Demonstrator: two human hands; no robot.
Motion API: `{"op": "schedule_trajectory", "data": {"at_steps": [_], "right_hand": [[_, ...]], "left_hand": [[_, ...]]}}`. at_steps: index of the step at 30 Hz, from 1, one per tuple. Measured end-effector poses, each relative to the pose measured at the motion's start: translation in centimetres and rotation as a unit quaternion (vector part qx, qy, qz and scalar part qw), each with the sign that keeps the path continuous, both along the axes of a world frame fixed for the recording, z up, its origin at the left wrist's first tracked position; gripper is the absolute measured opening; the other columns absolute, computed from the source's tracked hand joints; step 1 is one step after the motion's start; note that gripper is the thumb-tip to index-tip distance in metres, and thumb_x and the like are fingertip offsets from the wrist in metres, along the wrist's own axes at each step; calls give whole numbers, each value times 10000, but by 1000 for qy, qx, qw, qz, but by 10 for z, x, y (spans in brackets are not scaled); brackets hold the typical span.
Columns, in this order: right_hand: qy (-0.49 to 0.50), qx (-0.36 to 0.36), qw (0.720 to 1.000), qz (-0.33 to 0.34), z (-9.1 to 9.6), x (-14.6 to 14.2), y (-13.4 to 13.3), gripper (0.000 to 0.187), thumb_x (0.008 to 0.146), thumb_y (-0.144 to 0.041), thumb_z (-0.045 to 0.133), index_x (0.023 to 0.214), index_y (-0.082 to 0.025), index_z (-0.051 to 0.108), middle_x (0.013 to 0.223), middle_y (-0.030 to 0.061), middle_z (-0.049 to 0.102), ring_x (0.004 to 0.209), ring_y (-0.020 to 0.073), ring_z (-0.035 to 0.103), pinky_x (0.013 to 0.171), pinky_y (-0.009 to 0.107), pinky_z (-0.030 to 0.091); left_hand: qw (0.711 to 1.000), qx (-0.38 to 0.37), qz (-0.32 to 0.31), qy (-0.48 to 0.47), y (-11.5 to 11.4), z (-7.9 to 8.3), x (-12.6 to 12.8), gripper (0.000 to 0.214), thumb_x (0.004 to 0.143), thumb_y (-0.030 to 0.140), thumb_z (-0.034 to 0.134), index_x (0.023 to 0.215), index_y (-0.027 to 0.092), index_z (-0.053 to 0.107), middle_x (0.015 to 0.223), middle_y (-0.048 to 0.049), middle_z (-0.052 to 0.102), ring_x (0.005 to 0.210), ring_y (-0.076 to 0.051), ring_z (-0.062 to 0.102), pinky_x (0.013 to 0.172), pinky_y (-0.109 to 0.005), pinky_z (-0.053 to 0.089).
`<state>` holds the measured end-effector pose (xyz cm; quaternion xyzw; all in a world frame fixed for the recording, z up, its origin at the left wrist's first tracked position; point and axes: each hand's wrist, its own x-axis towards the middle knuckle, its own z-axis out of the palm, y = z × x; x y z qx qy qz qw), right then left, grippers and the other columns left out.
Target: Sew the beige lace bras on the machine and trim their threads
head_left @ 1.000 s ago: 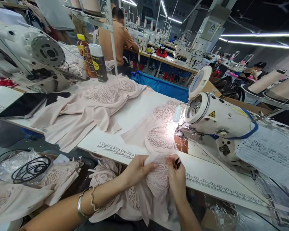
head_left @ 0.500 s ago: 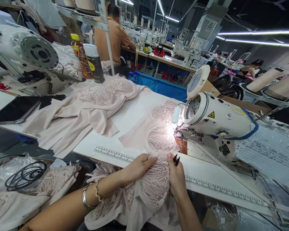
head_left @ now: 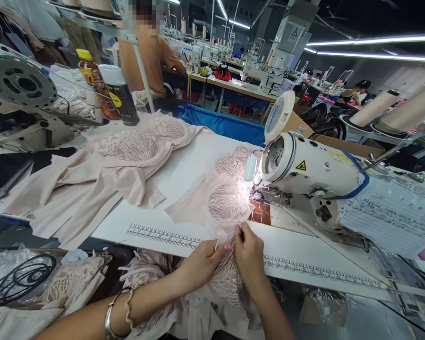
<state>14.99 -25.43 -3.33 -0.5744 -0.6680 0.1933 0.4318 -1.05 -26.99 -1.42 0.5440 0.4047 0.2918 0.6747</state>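
A pale pink lace bra [head_left: 224, 282] hangs over the table's front edge between my hands. My left hand [head_left: 204, 262] is closed on its upper edge, fingertips pinching the fabric. Close beside it, my right hand [head_left: 250, 250] pinches the same strip, fingers curled in; the dark-tipped snips seen there earlier do not show now. Just beyond my fingertips another lace bra piece [head_left: 226, 203] lies flat, its right side by the lit needle area of a white sewing machine [head_left: 304, 163]. Whether the two pieces are joined is hard to see.
More pink lace bras [head_left: 131, 146] are piled on the left of the white table [head_left: 109, 222]. A drink bottle [head_left: 99, 89] and a spray can [head_left: 122, 97] stand behind them. Lower left are black cord [head_left: 21, 278] and lace pieces. A person [head_left: 145, 61] sits further back.
Both hands have come closer together and slightly lower at the bra's edge. The snips' dark points by my right hand have gone from sight. The whole view has shifted a little.
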Motion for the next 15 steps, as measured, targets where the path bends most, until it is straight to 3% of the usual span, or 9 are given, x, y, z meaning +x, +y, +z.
{"op": "schedule_trajectory", "data": {"at_steps": [3,5,8,10,12,15], "right_hand": [[132,-87,987,43,8,8,1,388,944,-460,468,667,-238,312,590,-47,322,534,148,346,524,236,312],[165,-140,972,93,12,13,-2,398,914,-478,481,658,-236,294,606,-48,298,540,138,325,525,230,303],[72,-170,974,130,16,15,-9,335,873,-412,464,630,-230,323,558,-46,315,509,140,335,517,240,265],[-44,-162,978,124,20,14,-13,242,862,-321,462,648,-212,436,566,-18,446,533,169,447,550,253,281],[-162,-163,968,104,25,13,-15,167,893,-229,492,744,-193,559,662,24,592,620,215,571,593,267,305],[-293,-193,934,67,31,17,-17,146,980,-148,559,844,-177,605,759,55,667,701,256,646,596,275,298]], "left_hand": [[972,-191,-26,-135,1,11,-5,615,827,752,578,1000,164,630,1013,-114,714,1008,-283,651,945,-406,506],[953,-248,8,-176,12,21,-7,625,830,723,612,1085,153,643,1093,-140,724,1073,-292,662,982,-417,512],[959,-187,110,-181,44,30,-9,551,806,586,728,1074,110,659,1103,-174,731,1039,-292,689,990,-423,530],[969,-120,156,-150,73,31,-13,435,791,408,772,1075,99,656,1075,-169,740,978,-277,709,951,-427,559],[979,-31,197,-50,104,29,-24,316,818,294,720,1066,111,649,1034,-141,744,925,-256,719,884,-421,591],[957,62,262,110,142,23,-50,242,811,188,681,1033,117,618,929,-108,723,858,-251,713,788,-425,611]]}}
